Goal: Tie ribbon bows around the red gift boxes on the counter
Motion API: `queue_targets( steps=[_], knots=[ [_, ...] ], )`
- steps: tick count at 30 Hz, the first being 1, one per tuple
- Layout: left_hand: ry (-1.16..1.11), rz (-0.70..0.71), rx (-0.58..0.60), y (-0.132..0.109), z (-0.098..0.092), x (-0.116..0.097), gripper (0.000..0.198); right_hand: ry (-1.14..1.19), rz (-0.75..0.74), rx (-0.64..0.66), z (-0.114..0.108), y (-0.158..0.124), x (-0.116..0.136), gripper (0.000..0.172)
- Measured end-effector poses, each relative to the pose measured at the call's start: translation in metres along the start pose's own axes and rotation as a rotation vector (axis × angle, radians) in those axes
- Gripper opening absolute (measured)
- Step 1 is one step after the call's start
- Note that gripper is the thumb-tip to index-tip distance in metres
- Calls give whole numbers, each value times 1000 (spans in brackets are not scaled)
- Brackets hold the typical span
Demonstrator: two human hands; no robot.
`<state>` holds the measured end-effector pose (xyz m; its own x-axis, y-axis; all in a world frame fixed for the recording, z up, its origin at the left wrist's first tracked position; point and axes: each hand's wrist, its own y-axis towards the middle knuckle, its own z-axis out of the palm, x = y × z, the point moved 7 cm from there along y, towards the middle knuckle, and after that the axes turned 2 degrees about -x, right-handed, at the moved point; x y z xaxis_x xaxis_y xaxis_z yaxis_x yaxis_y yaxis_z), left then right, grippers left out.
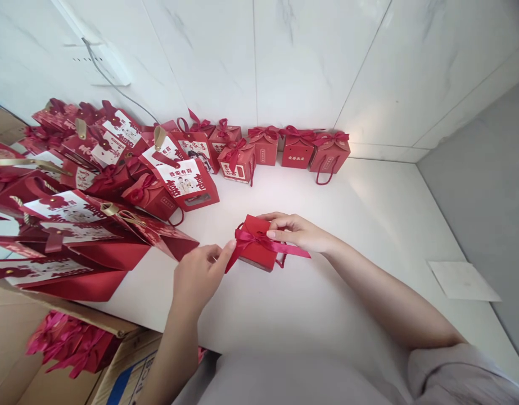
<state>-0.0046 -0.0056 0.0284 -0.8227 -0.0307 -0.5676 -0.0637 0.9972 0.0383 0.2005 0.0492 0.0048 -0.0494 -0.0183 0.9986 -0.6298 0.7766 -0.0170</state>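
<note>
A small red gift box [259,256] stands on the white table in front of me, with a twisted red cord handle at its side. Across its top lies a magenta ribbon [247,237], knotted at the middle, one tail stretching out to the right. My left hand [203,275] is closed at the box's left side, thumb and forefinger pinching the ribbon's left part. From the right, my right hand [300,232] rests at the box's top, its thumb pressed near the knot and its fingers partly hidden behind the lid.
Several ribboned red boxes [299,154] line the marbled wall. Many red printed gift bags [187,180] crowd the table's left side. Below the left edge, a cardboard box [116,360] holds more ribboned boxes [80,346]. A white card [464,280] lies at the right edge.
</note>
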Motion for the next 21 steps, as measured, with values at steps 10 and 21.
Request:
queue_targets(
  steps=[10,21],
  knots=[
    [-712,-156,217,-13,49,12,39,75,-27,-1,5,0,1,34],
    [-693,-99,281,-5,48,13,41,57,71,-41,-2,0,-7,31]
  ],
)
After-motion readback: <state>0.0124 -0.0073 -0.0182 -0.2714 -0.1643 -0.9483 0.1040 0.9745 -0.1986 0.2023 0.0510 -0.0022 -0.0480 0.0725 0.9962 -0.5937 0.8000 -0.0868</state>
